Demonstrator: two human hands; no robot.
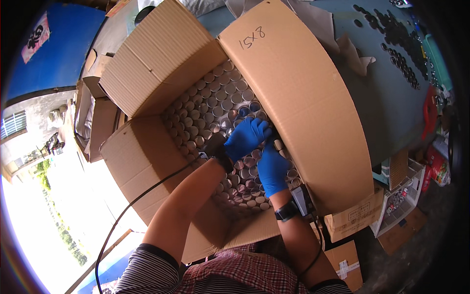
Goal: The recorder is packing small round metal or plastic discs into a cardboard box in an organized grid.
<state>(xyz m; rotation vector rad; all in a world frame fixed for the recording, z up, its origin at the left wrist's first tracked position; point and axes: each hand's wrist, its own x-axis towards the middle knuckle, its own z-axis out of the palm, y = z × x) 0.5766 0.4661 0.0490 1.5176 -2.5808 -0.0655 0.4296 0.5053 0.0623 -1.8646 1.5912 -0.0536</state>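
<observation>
Both hands crowd tins by box wall

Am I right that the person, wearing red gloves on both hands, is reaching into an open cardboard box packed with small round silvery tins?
Not quite: the gloves are blue, not red. The head view shows the left hand and right hand in blue gloves, reaching into the open cardboard box packed with small round silvery tins.
</observation>
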